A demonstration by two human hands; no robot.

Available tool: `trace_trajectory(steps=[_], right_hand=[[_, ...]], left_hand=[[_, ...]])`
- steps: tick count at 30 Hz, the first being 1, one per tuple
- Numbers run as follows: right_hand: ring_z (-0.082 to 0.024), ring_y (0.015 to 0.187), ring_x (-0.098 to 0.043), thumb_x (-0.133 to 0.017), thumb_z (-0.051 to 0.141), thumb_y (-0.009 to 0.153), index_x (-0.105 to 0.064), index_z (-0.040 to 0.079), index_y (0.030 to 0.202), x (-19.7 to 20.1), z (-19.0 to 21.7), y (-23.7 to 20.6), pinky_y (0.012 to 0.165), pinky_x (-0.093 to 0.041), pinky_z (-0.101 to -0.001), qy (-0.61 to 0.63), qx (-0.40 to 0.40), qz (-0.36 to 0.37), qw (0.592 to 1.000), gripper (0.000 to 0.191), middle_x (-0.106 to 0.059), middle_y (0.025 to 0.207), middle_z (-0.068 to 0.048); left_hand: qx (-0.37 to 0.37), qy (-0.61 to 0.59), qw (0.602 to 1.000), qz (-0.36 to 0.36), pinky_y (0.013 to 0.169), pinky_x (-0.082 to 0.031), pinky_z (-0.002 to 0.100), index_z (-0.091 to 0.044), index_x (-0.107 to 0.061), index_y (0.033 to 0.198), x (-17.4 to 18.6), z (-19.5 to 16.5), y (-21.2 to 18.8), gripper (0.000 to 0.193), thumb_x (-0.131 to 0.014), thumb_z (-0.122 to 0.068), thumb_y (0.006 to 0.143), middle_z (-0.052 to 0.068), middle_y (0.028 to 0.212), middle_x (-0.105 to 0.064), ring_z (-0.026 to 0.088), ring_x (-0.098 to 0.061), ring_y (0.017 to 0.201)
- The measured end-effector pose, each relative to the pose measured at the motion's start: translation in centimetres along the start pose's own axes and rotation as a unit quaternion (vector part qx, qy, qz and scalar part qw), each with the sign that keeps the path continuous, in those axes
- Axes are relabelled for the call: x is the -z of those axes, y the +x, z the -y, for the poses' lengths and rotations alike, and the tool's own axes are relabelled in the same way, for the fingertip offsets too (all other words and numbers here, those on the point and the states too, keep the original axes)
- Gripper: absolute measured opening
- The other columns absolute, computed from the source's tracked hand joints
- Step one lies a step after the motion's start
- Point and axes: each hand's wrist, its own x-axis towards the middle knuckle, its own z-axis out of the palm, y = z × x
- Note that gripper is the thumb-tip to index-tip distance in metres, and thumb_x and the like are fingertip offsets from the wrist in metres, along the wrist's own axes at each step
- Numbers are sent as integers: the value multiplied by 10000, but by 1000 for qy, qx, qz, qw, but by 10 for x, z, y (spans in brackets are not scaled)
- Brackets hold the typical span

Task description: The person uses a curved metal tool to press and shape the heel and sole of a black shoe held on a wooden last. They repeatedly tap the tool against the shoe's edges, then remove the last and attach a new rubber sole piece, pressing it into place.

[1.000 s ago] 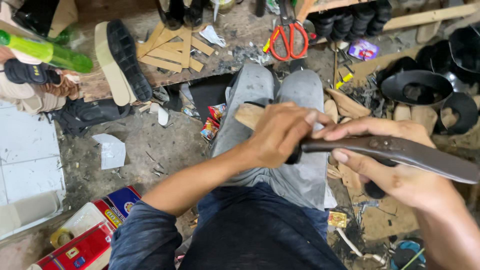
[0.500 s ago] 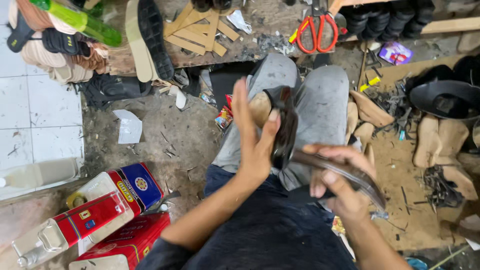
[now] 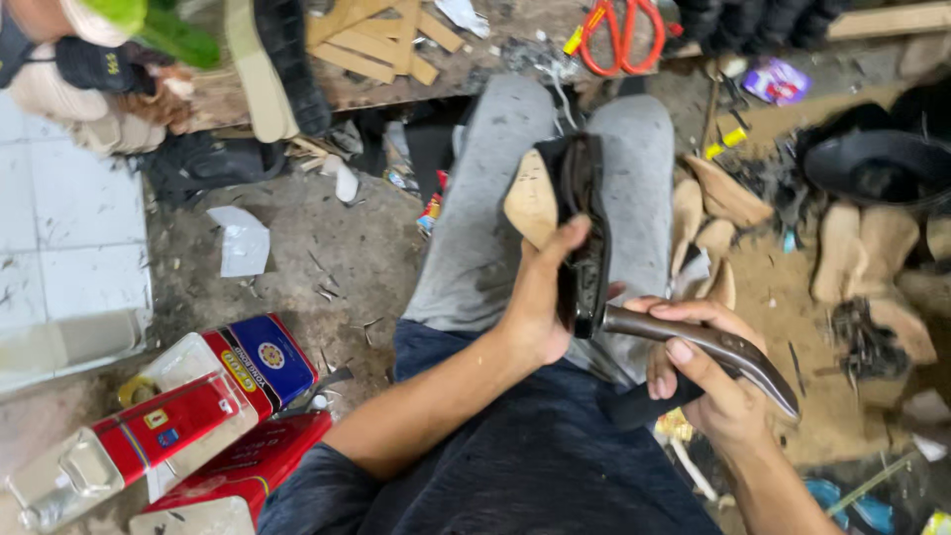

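The left hand [image 3: 540, 307] grips a black shoe [image 3: 584, 228] above the lap; the right hand [image 3: 708, 381] clasps a dark curved strip [image 3: 723, 347] touching its lower edge.

head cam | worn on head, aimed steeply down over lap | hands [image 3: 634, 327] framed close at centre | floor [image 3: 297, 248] seen beyond knees | single view, nothing shared

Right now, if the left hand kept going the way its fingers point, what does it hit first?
The left hand already grips the dark shoe resting on the grey-trousered lap. Its fingers point toward the knees; beyond them, probably the wooden board with the red scissors, though depth is unclear.
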Motion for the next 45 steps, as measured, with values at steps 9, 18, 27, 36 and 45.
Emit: trace_trajectory(steps=[9,18,27,36,45], right_hand=[[-154,577,-626,-641,47,935,-626,-50,1156,-31,5,-28,549,-545,-273,-204,-41,-155,966,242,-726,1230,-255],[-126,562,-634,-684,23,884,-695,-38,1122,-10,4,-7,520,-545,-258,-246,-133,-173,944,246,-789,1127,-199],[-144,486,-601,-666,65,882,-687,-80,1117,-9,3,12,469,-515,-275,-251,-193,-208,926,277,-787,1114,-199],[-153,470,-598,-696,119,861,-711,-70,1112,-9,0,30,440,-506,-286,-252,-212,-230,916,314,-799,1046,-166],[-165,473,-590,-710,101,937,-697,-76,1205,5,-12,29,455,-496,-301,-132,-212,-248,936,321,-690,820,-154]], left_hand=[[-82,-17,995,-54,574,-583,370,-60,-545,1169,-11,36,20,362,-652,-347,976,100,1072,-595,199,-665,887],[-83,-17,995,-51,634,-600,339,-107,-427,1294,7,57,49,430,-620,-263,944,82,1140,-632,177,-698,987],[-121,-7,993,-18,591,-541,309,-54,-422,1389,10,58,59,506,-652,-231,975,157,1063,-666,209,-599,725],[-156,-4,988,0,662,-583,332,-81,-356,1474,12,57,71,568,-616,-206,985,149,1137,-657,195,-667,961],[-182,24,983,3,881,-577,279,-67,-354,1529,18,64,79,575,-599,-162,1017,150,1251,-650,204,-692,1082]])
